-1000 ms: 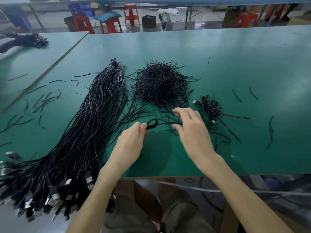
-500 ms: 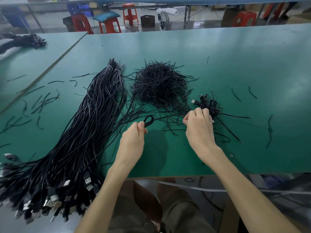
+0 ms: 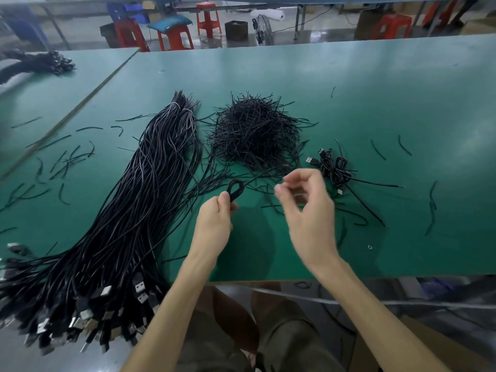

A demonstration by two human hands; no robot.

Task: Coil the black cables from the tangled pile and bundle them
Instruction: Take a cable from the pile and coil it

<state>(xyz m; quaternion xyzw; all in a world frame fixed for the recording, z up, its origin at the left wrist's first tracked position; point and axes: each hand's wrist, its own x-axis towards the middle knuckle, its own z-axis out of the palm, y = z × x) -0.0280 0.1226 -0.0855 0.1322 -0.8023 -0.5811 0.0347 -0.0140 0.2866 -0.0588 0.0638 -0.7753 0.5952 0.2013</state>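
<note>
Centre frame: our left hand (image 3: pixel 214 224) pinches the cable loop (image 3: pixel 235 189) over the desk (image 3: pixel 349 89). Our right hand (image 3: pixel 306 210) has risen from the ties (image 3: pixel 255 132), fingers curled; whether round a tie, we cannot tell. Binding likely next.

I am seeing a small black cable loop (image 3: pixel 235 189) sticking up from the pinch of my left hand (image 3: pixel 214 221), while the long sheaf of black cables (image 3: pixel 139 210) is lying flat to that hand's left, plug ends nearest me, and a coiled bundle (image 3: pixel 334 167) is resting just beyond my right hand (image 3: pixel 303 210).
</note>
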